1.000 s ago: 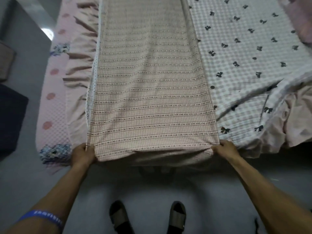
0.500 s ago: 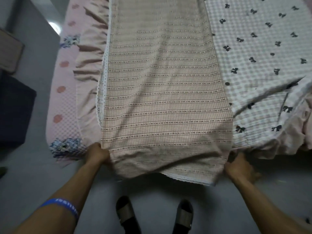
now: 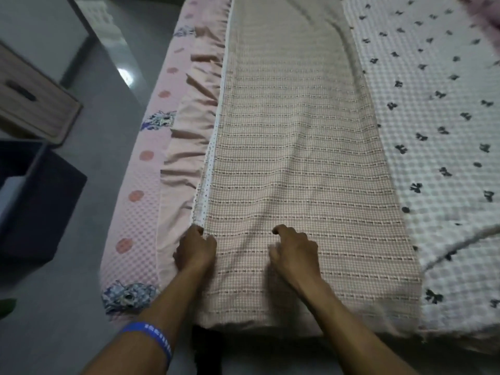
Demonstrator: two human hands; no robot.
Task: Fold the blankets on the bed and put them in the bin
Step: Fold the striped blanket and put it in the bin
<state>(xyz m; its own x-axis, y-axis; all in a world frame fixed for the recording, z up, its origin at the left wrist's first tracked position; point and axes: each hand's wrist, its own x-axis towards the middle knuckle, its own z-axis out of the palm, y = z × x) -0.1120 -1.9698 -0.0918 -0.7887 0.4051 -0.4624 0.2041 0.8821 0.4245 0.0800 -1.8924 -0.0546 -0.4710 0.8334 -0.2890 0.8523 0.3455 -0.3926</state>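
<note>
**One head camera, looking down the bed**

I have a single view, worn on the person's head, so no second view shares the scene. It looks forward and steeply down from the foot of the bed [image 3: 140, 201], close above it. The wide lens bends the bed's edges. Both forearms enter from the bottom edge, the left hand [image 3: 195, 249] and right hand [image 3: 293, 250] near the middle of the frame. The grey floor [image 3: 67, 307] fills the left side.

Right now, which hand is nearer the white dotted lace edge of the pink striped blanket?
Left. The left hand grips the pink striped blanket right at its white dotted lace edge; the right hand sits further in, mid-blanket.
</note>
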